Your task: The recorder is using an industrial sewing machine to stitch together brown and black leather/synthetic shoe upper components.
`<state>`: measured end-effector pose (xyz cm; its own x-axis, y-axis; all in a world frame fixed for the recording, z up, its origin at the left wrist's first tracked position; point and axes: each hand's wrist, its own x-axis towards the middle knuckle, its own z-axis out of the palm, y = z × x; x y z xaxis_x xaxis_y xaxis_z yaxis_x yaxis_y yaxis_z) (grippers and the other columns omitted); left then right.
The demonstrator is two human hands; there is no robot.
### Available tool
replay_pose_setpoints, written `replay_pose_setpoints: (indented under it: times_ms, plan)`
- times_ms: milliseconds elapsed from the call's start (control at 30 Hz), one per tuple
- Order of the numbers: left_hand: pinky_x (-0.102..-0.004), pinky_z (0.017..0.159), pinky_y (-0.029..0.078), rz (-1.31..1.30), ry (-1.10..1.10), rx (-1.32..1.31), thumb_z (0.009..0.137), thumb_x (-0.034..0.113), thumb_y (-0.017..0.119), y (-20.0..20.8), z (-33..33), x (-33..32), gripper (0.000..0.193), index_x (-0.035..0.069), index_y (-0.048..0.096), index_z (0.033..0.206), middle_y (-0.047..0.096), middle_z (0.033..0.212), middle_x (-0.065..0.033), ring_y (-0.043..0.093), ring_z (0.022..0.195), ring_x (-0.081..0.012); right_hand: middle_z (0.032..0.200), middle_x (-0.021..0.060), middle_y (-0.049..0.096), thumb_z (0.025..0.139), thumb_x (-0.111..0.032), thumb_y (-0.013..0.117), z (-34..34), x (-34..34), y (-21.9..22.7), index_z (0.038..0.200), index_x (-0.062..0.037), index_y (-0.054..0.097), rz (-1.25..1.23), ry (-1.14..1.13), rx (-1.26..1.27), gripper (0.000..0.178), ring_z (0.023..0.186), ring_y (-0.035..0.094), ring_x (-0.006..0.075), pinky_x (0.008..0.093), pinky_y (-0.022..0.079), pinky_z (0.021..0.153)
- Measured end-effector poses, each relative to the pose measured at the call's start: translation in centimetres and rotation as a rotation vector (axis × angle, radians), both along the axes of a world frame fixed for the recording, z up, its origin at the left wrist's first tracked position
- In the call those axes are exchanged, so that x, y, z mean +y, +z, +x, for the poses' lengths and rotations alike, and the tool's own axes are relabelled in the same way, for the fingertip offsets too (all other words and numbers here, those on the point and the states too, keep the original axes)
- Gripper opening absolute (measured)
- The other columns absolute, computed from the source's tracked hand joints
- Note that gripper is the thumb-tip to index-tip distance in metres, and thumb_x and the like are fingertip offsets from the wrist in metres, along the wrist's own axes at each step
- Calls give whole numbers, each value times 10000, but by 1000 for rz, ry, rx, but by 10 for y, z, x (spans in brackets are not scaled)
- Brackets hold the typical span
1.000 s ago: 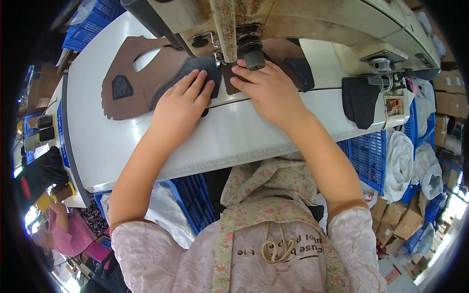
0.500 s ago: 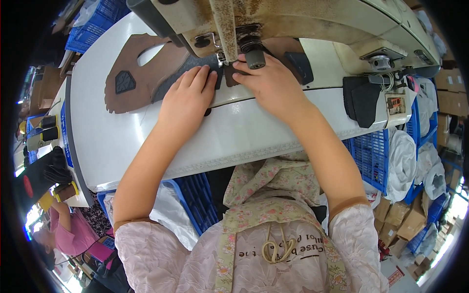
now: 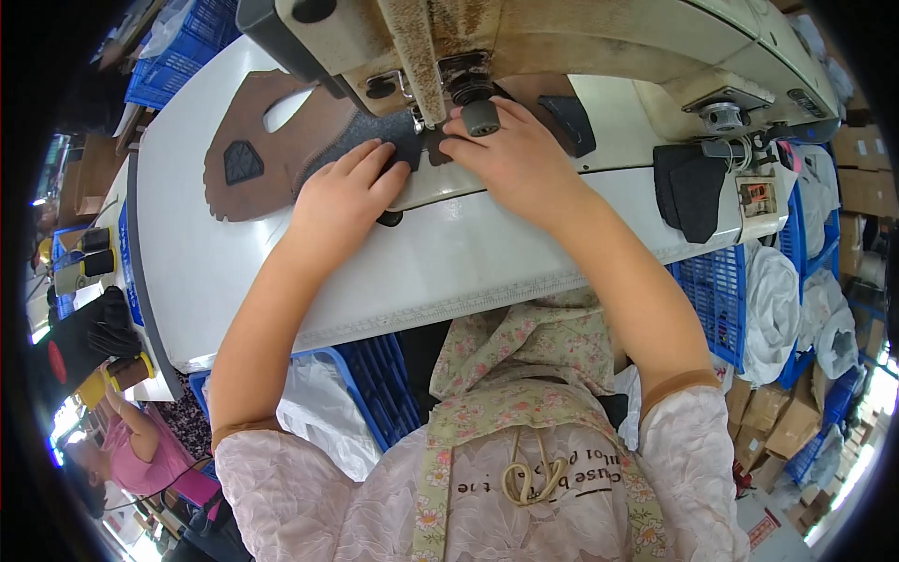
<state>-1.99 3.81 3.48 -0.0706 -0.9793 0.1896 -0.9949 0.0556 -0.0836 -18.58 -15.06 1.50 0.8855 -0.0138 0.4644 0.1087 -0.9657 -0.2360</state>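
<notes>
A brown cut piece, like a shoe upper (image 3: 267, 161), lies on the white sewing table (image 3: 449, 239), with dark grey parts on it. Its middle passes beneath the head of an industrial sewing machine (image 3: 581, 42), at the presser foot (image 3: 420, 123). My left hand (image 3: 339, 204) rests left of the foot, fingers stretched over the piece's grey part. On the other side of the foot, my right hand (image 3: 520, 161) lies with outstretched fingers on the brown material. A round grey knob (image 3: 480, 118) of the machine partly covers those fingers. Stitching under the foot is too small to make out.
Black cut pieces (image 3: 688, 192) lie on the table's right end. Blue crates (image 3: 710, 304) and white bags (image 3: 773, 300) stand at the right, another blue crate (image 3: 375, 384) below the table edge. A person in pink (image 3: 150, 450) sits at the lower left, near thread spools (image 3: 95, 251).
My left hand has slid a little left and toward me, its fingers drawn back from the foot. The right hand stays close to the foot. The view has shifted slightly.
</notes>
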Motion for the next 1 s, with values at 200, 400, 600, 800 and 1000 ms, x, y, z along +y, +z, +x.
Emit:
replay_pose_setpoints:
  times_ms: [200, 400, 600, 800, 1000]
  plan:
    - [-372, 876, 554, -36, -16, -28, 746, 49, 609, -2, -1, 1, 395, 88, 670, 1134, 645, 1219, -119, 620, 1142, -278, 1017, 67, 674, 785, -108, 594, 2, 3, -13, 953, -70, 696, -11, 21, -106, 200, 1134, 576, 252, 421, 461, 985]
    - [-371, 864, 555, -83, 3, -52, 755, 66, 618, -10, -5, 1, 379, 89, 683, 1127, 644, 1223, -121, 620, 1146, -274, 1024, 79, 688, 771, -97, 616, 1, 3, -18, 937, -32, 709, 56, 17, -148, 202, 1131, 591, 268, 388, 505, 935]
    - [-361, 850, 551, -98, 41, -65, 764, 81, 618, -12, -11, 2, 374, 92, 682, 1132, 629, 1250, -116, 603, 1170, -268, 1095, 48, 697, 744, -30, 653, 1, 2, -18, 1000, -77, 735, 53, 9, -116, 273, 1075, 620, 260, 383, 519, 890]
    - [-359, 825, 552, -115, 66, -44, 778, 79, 623, -11, -14, -1, 379, 92, 672, 1153, 628, 1206, -96, 611, 1134, -259, 1091, 42, 700, 757, -33, 661, 1, 1, -19, 997, -81, 736, 71, -10, -119, 256, 1081, 620, 253, 381, 517, 896]
    - [-349, 786, 554, -102, 89, -8, 779, 68, 628, -11, -17, -8, 355, 83, 680, 1130, 625, 1091, -65, 621, 1046, -246, 1081, 44, 699, 756, -50, 678, 3, -2, -18, 980, -93, 741, 67, -12, -136, 237, 1068, 623, 256, 382, 520, 879]
